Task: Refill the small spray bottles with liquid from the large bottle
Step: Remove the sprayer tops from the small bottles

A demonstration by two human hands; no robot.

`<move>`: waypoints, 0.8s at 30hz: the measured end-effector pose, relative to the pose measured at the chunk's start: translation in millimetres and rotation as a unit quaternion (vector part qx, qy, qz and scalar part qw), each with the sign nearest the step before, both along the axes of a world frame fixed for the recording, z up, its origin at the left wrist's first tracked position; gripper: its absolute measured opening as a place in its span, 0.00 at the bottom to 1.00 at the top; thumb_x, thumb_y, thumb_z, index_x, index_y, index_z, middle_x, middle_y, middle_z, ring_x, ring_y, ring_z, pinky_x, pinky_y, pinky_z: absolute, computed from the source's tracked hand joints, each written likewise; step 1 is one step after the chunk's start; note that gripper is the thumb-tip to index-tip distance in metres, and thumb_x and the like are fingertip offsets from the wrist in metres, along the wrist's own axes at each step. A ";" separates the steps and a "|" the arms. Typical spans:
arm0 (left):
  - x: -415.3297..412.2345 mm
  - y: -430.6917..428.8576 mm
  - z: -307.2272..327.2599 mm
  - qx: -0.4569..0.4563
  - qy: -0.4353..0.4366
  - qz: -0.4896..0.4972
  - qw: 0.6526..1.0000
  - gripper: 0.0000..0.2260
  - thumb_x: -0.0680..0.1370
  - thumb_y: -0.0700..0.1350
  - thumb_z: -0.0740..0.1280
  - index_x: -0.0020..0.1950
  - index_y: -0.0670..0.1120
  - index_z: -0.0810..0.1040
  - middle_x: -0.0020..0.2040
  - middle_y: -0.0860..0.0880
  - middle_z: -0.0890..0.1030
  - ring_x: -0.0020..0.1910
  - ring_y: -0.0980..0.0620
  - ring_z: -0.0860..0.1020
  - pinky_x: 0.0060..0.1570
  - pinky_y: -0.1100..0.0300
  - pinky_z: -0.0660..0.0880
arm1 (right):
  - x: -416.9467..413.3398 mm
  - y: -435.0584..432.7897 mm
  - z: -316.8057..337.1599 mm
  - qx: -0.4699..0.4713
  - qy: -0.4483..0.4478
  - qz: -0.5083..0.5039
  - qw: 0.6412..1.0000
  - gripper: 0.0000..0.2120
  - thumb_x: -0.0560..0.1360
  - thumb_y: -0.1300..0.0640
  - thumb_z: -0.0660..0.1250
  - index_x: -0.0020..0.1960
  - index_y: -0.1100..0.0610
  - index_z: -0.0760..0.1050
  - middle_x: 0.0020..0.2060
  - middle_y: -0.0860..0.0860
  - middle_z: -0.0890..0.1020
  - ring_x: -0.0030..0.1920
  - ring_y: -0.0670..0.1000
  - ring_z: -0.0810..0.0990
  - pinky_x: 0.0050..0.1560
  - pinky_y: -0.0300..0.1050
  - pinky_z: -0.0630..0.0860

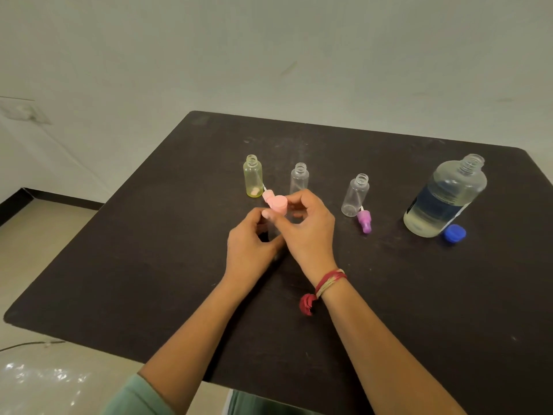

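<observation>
Pink cap: the pink cap (279, 202) sits pinched between thumb and fingertips of the right hand (305, 226); likely being turned off or onto a small bottle, which way I cannot tell
Left hand: the left hand (250, 238) is curled with fingers pressed around something low, probably the clear body under that cap; it steadies while the other twists
Held bottle: almost wholly hidden by both hands; its fill level cannot be read
Pink sprayer: a second pink piece (268, 194) lies just behind the cap, beside the yellow bottle (253, 176); its tube is partly covered
Open bottles: yellow, the clear middle bottle (299, 178) and the clear right bottle (355, 195) stand upright and uncapped, ready for pouring; all look empty
Purple sprayer: the purple sprayer (364, 220) lies at the foot of its bottle, kept near for refitting
Large bottle: the large bottle (443, 196) stands open, part full, well apart to the right; blue cap (454, 233) touching its base
Table: the dark table (149, 265) is cut off at the bottom edge
</observation>
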State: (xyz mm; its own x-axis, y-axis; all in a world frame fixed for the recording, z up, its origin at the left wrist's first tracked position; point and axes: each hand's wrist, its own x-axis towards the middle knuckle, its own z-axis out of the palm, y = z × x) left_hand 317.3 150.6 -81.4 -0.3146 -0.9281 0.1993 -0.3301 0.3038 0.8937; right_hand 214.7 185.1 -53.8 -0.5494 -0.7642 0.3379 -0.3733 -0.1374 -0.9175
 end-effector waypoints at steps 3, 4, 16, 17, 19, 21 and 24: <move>-0.3 -2.5 -1.4 0.001 -0.002 -0.005 1.000 0.16 0.69 0.47 0.74 0.56 0.49 0.79 0.46 0.56 0.83 0.47 0.59 0.81 0.50 0.57 0.79 | -2.8 -2.1 0.3 0.004 -0.002 0.006 1.000 0.10 0.64 0.58 0.79 0.41 0.57 0.79 0.38 0.44 0.81 0.41 0.39 0.78 0.44 0.29 0.72; 0.3 -3.8 -1.6 0.003 -0.004 -0.007 1.000 0.17 0.69 0.46 0.74 0.56 0.49 0.79 0.46 0.56 0.83 0.47 0.59 0.81 0.51 0.56 0.79 | -4.2 -3.4 0.4 0.008 -0.002 0.013 1.000 0.10 0.64 0.59 0.79 0.42 0.58 0.80 0.37 0.44 0.81 0.41 0.38 0.78 0.43 0.27 0.71; 5.7 -10.2 -2.1 0.021 -0.006 -0.061 0.998 0.21 0.67 0.50 0.77 0.58 0.49 0.79 0.48 0.55 0.84 0.50 0.58 0.82 0.55 0.51 0.78 | -36.7 -0.3 7.5 0.088 0.065 0.229 0.967 0.20 0.73 0.59 0.72 0.65 0.55 0.76 0.60 0.49 0.80 0.60 0.45 0.79 0.57 0.40 0.77; 5.5 -9.8 -1.8 0.019 -0.007 -0.059 0.998 0.18 0.68 0.47 0.77 0.56 0.49 0.80 0.47 0.55 0.84 0.48 0.58 0.82 0.54 0.50 0.79 | -34.7 0.4 11.7 0.096 0.089 0.230 0.964 0.22 0.72 0.57 0.73 0.65 0.54 0.75 0.59 0.48 0.80 0.59 0.45 0.79 0.57 0.40 0.77; 5.6 -9.3 -1.2 0.014 -0.008 -0.051 0.999 0.15 0.69 0.43 0.77 0.53 0.51 0.80 0.45 0.56 0.84 0.47 0.57 0.82 0.51 0.49 0.79 | -26.5 0.9 20.3 0.098 0.110 0.203 0.968 0.22 0.68 0.51 0.77 0.60 0.51 0.74 0.56 0.47 0.78 0.55 0.45 0.78 0.55 0.41 0.77; 4.7 -9.0 -1.8 0.010 -0.007 -0.048 0.999 0.17 0.68 0.45 0.77 0.55 0.51 0.80 0.46 0.55 0.84 0.48 0.57 0.82 0.53 0.49 0.79 | -19.9 -0.7 27.4 0.109 0.171 0.134 0.970 0.18 0.67 0.48 0.76 0.52 0.50 0.73 0.51 0.46 0.75 0.50 0.46 0.77 0.50 0.42 0.76; 3.7 -9.2 -3.1 0.016 -0.004 -0.052 0.999 0.20 0.67 0.49 0.78 0.57 0.50 0.80 0.46 0.54 0.84 0.49 0.58 0.82 0.55 0.52 0.78 | -17.1 -5.0 41.0 0.151 0.286 0.082 0.943 0.10 0.70 0.52 0.73 0.46 0.54 0.75 0.44 0.48 0.75 0.44 0.49 0.75 0.45 0.45 0.72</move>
State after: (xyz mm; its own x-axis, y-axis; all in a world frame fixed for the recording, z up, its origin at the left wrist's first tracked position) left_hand 321.0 141.4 -84.5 -0.4103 -0.8965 0.1674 -0.3052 0.3079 0.9011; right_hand 197.5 180.1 -12.9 -0.2101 -0.9315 0.2971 -0.8149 -0.0011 -0.5796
